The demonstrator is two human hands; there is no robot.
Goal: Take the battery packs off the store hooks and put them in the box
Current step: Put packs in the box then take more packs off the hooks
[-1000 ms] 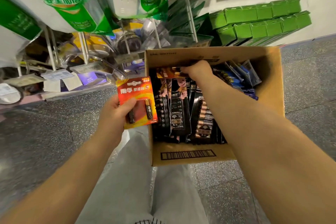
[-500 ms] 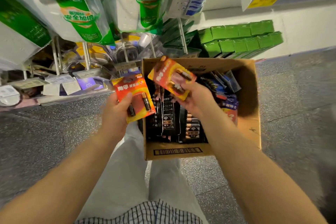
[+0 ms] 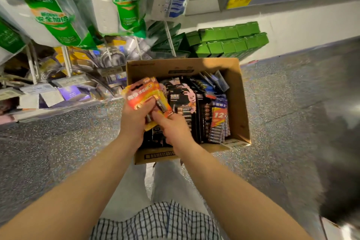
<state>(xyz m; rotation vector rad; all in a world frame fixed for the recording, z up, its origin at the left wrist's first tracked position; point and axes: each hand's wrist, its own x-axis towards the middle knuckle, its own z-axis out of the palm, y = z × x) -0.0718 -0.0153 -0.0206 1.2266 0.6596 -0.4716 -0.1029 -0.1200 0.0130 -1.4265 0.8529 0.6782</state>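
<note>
An open cardboard box (image 3: 240,107) stands on the floor, filled with several black, blue and orange battery packs (image 3: 186,101). Above its near left corner I hold red-and-yellow battery packs (image 3: 145,93) stacked together. My left hand (image 3: 134,121) grips them from the left, thumb on the front. My right hand (image 3: 173,128) pinches their lower right edge, fingers curled against the card. How many packs are in the stack is blurred.
Store hooks (image 3: 169,39) to the left and above carry green-and-white packaged goods (image 3: 52,17) and price tags. Green boxes (image 3: 229,41) are lined up on the floor behind the box. Speckled grey floor lies all around; my legs are below the box.
My right hand lifted a red pack out of the box and brought it onto the pack in my left hand. Both hands now meet over the box's left side.
</note>
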